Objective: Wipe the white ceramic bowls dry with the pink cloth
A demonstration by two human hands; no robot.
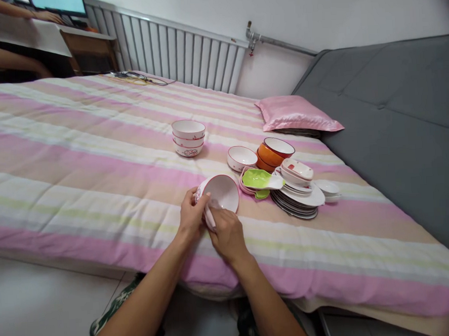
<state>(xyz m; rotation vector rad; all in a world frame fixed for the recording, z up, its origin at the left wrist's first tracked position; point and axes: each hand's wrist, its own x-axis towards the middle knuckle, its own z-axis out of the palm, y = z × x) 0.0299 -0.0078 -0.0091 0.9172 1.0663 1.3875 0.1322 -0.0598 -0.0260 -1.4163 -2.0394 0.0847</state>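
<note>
A white bowl with a red rim (223, 192) is tilted on its side over the striped quilt, its opening facing me. My left hand (191, 214) grips its left rim, thumb over the edge. My right hand (227, 235) is closed on a small white cloth (209, 217) pressed against the bowl's lower edge. A stack of three white bowls (188, 137) stands further back on the bed.
To the right lie a single white bowl (241, 157), orange bowls (274, 153), a green leaf-shaped dish (260, 178), a pile of plates (297, 200) and a pink pillow (296, 114). A grey mattress (397, 127) lies beyond. Another person's arm (17, 12) reaches a desk far left.
</note>
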